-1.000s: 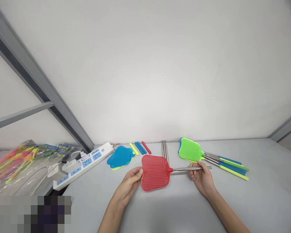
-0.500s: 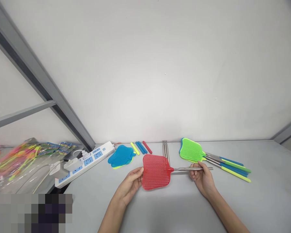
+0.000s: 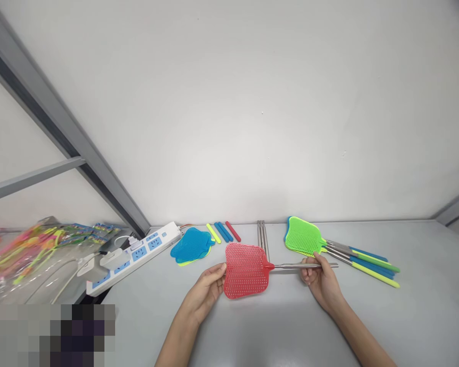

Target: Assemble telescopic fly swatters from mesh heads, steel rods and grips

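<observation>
A red fly swatter head (image 3: 247, 271) with a metal rod (image 3: 288, 266) fixed in its neck is held level above the table. My left hand (image 3: 209, 290) pinches the head's left edge between thumb and fingers. Around the rod, near its bare right end, my right hand (image 3: 320, 279) is closed. Behind the red head lie several loose metal rods (image 3: 261, 232). To the left are loose handle sleeves: one yellow (image 3: 213, 233), two blue (image 3: 224, 232) and one red (image 3: 233, 231). Blue swatter heads (image 3: 193, 246) lie stacked beside them, with a yellow one underneath.
Several whole fly swatters, a green one (image 3: 304, 235) on top, lie at the right with their handles (image 3: 375, 270) pointing right. A white power strip (image 3: 137, 257) with plugs lies at the left. Beyond it are clear bags (image 3: 42, 255) of colourful items and a metal frame (image 3: 80, 148).
Both hands keep their hold on the red swatter, which stays in nearly the same place. The view has shifted very slightly.
</observation>
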A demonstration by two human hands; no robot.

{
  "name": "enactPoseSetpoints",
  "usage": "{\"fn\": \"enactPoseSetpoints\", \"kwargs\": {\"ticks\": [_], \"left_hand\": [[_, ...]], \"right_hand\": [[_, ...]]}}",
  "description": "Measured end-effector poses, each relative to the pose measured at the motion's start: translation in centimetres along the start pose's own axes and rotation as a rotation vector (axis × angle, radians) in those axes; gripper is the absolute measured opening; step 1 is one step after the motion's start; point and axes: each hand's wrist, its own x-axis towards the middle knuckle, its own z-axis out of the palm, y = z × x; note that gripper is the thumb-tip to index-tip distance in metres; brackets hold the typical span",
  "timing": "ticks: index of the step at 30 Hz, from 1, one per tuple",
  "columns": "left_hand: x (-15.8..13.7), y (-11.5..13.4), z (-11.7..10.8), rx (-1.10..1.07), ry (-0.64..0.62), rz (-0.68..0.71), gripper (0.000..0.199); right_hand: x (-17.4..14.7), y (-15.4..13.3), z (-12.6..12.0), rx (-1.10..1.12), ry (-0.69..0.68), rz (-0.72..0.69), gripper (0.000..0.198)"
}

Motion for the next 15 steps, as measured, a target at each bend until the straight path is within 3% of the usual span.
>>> {"fn": "enactPoseSetpoints", "kwargs": {"ticks": [15], "left_hand": [[0.03, -0.53, 0.29, 0.151, 0.027, 0.011, 0.020]], "right_hand": [[-0.37, 0.16, 0.50, -0.109, -0.003, 0.004, 0.044]]}}
